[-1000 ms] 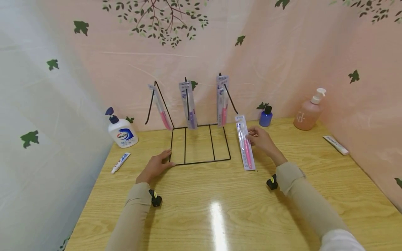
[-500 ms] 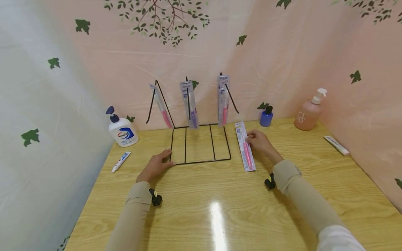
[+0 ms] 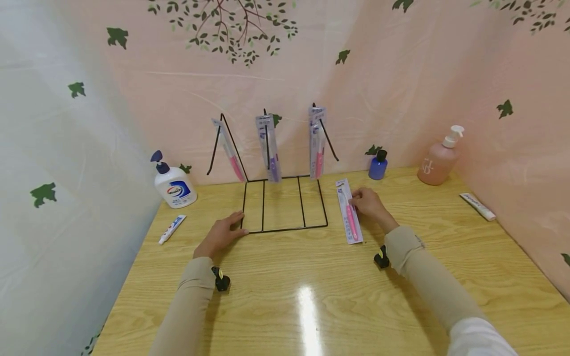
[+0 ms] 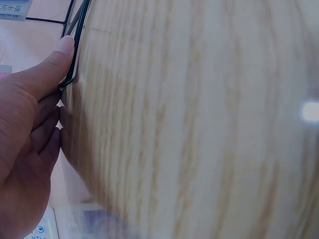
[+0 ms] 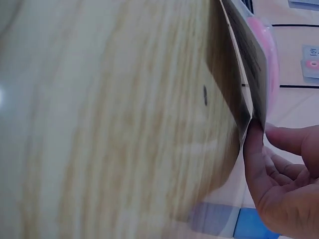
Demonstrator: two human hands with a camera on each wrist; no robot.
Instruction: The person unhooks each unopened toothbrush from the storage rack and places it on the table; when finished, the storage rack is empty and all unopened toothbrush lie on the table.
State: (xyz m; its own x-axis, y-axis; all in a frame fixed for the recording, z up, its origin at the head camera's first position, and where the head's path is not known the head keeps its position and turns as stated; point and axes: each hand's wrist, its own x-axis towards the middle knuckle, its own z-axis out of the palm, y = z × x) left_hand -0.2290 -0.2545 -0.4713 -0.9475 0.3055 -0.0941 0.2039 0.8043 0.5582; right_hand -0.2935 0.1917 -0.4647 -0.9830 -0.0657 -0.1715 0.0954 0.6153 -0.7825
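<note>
My right hand (image 3: 370,202) pinches the edge of a pink toothbrush in its blister pack (image 3: 350,212), right of the black wire rack (image 3: 285,230). In the right wrist view, the thumb and index finger (image 5: 253,154) hold the pack's card, tilted up from the table. My left hand (image 3: 221,234) grips the rack's front left corner; the left wrist view has the thumb (image 4: 55,62) on the wire. From the rack's hooks hang packed toothbrushes: a pink one (image 3: 231,155) left, purple ones (image 3: 270,153) in the middle, pink ones (image 3: 317,148) right.
A white pump bottle (image 3: 176,188) and a small toothpaste tube (image 3: 172,229) are at the left of the wooden table (image 3: 267,296). Back right hold a blue bottle (image 3: 377,167), a pink pump bottle (image 3: 437,160) and another tube (image 3: 477,206). A patterned cloth hangs behind.
My right hand has lowered the packed toothbrush slightly toward the table; its top end has come down and tipped. The left hand has kept its place on the rack.
</note>
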